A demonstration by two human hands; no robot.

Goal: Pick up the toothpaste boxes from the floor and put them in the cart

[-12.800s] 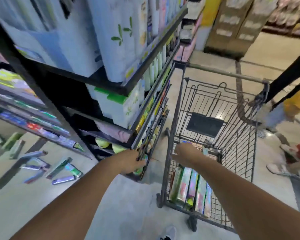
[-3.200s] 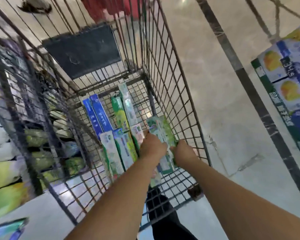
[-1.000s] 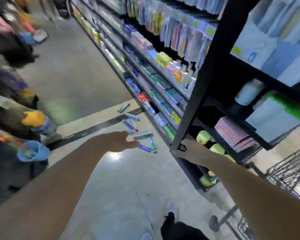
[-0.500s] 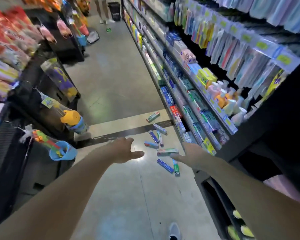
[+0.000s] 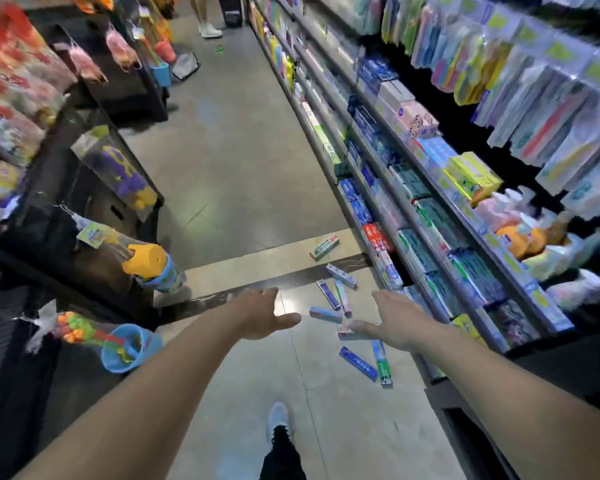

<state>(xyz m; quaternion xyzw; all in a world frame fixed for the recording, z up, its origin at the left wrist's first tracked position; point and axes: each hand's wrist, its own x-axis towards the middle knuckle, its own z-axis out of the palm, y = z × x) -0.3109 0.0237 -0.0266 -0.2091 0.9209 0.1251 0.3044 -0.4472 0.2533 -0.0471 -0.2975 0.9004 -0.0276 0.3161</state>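
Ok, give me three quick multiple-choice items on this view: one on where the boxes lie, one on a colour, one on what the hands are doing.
1. Where do the scattered cardboard toothpaste boxes lie?
A. On the floor beside the right-hand shelving
B. In a wire cart
C. On the left-hand rack

2. What colour is the flat box nearest the walker's grey shoe?
A. Red
B. Dark blue
C. Yellow

3. What state are the hands in?
A. Both grip boxes
B. Only the left grips a box
C. Both open, holding nothing

Answers:
1. A: the boxes lie on the grey floor at the foot of the shelving.
2. B: the dark blue box is the closest one.
3. C: the left hand and right hand reach forward with fingers spread.
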